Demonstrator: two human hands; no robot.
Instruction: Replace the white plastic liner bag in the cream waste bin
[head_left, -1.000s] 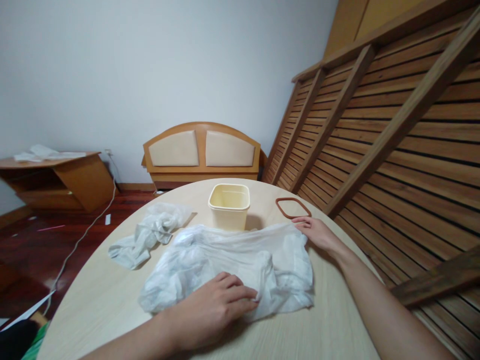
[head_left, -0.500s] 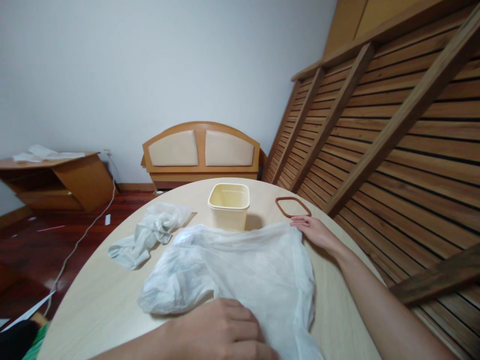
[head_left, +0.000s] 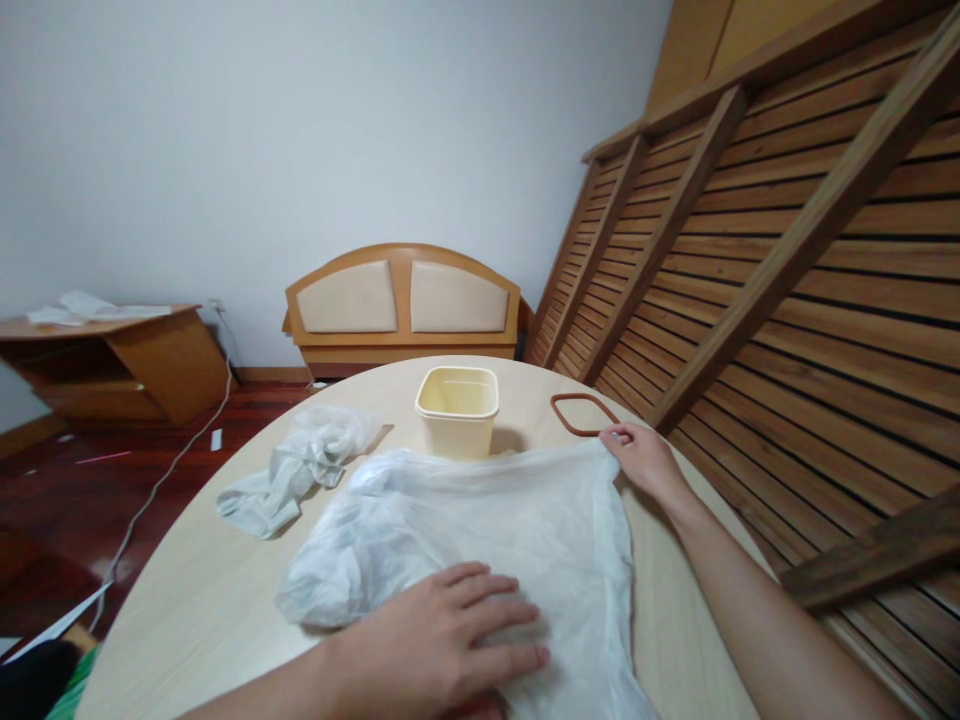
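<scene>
A thin white plastic bag (head_left: 555, 530) lies spread over the near part of the round table, its left side bunched up. My left hand (head_left: 457, 630) rests flat on the bag with its fingers stretched out. At the bag's far right corner, my right hand (head_left: 637, 455) pinches the edge between thumb and fingers. Just beyond the bag stands a cream square plastic bin (head_left: 457, 420), open at the top. A brown rounded-square ring (head_left: 581, 397) lies to its right, close to my right fingertips.
Another crumpled white plastic bag (head_left: 300, 465) lies on the left of the round wooden table (head_left: 187, 560). Slatted wooden panels (head_left: 750, 300) lean along the right. A headboard (head_left: 401, 300) stands behind the table, and a low cabinet (head_left: 150, 370) is at the left.
My right hand has moved slightly right, drawing the bag's corner out and its far edge straighter. My left hand has shifted up a little and its fingers have spread flat.
</scene>
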